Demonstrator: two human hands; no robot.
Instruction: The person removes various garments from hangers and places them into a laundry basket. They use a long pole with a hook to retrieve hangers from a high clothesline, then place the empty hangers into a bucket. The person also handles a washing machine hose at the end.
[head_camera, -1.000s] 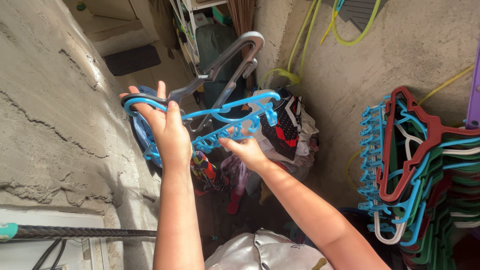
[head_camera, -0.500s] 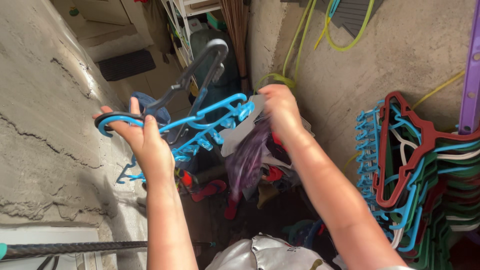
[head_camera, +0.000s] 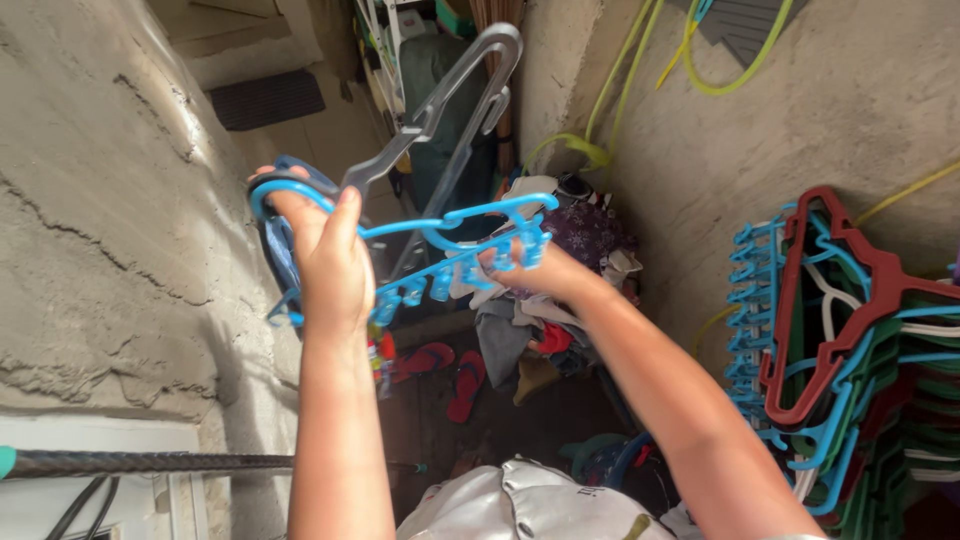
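Home laundry nook, narrow and rough. Bare concrete walls (head_camera: 110, 200) left and right. Stack of coloured plastic hangers (head_camera: 840, 340) at right. Heap of clothes (head_camera: 560, 270) on floor, far middle. Red flip-flops (head_camera: 450, 370) on floor beside it. Shelf rack (head_camera: 385, 40) far back. Yellow-green hose (head_camera: 640, 70) on right wall.

Bright blue hanger (head_camera: 450, 225), grey hanger (head_camera: 440, 100), red sandals (head_camera: 445, 370), yellow-green hose (head_camera: 620, 80)
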